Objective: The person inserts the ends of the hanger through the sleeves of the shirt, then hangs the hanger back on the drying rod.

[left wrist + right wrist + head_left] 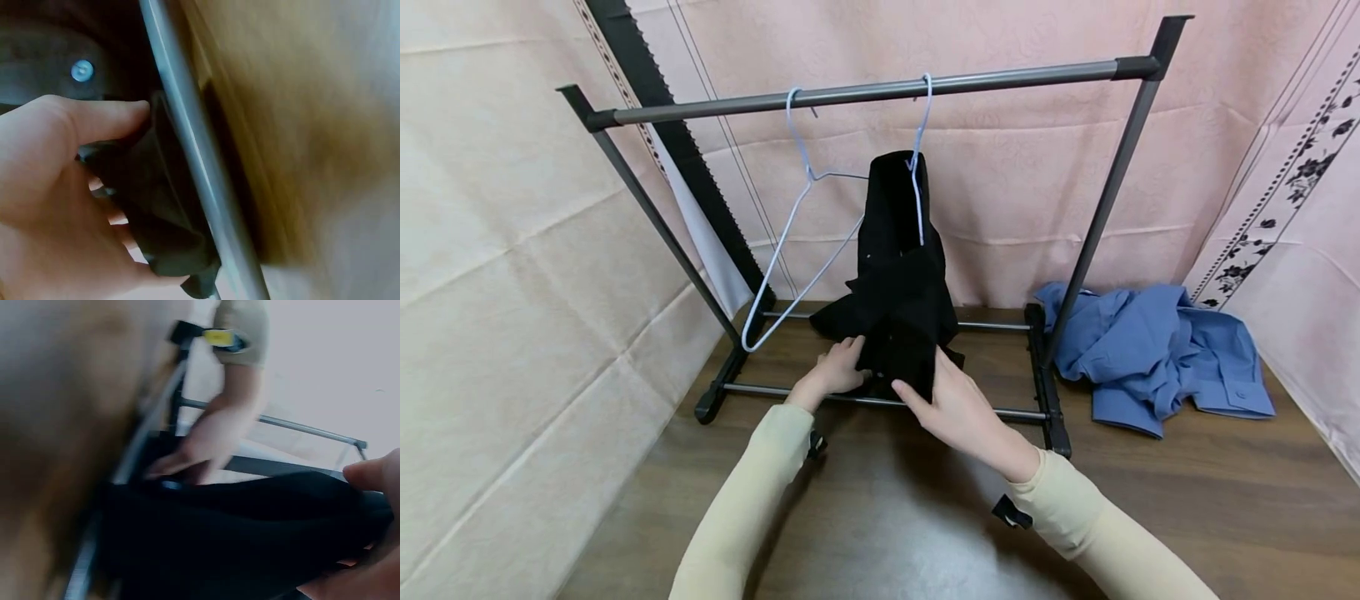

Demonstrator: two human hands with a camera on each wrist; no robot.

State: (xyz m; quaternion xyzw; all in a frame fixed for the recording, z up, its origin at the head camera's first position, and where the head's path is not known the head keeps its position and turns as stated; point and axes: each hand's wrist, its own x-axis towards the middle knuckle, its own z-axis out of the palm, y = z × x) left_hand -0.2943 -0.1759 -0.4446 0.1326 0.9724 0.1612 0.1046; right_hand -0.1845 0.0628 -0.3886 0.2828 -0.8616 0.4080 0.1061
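Head view: one rack (1078, 217), two hangers (809, 177) on its rail (1000, 81), one black shirt (898, 292) hanging from the right one. Left hand (839, 367) pinches its cloth beside the lower bar (199, 165); right hand (961, 407) grips the opposite edge. One blue shirt (1157, 350) lies right of the rack.

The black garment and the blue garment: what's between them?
The head view shows the rack's right post, foot and lower bars between the black garment and the blue garment.

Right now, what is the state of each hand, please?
Left hand: closed, thumb and fingers holding the black garment.
Right hand: closed, holding the black garment too.
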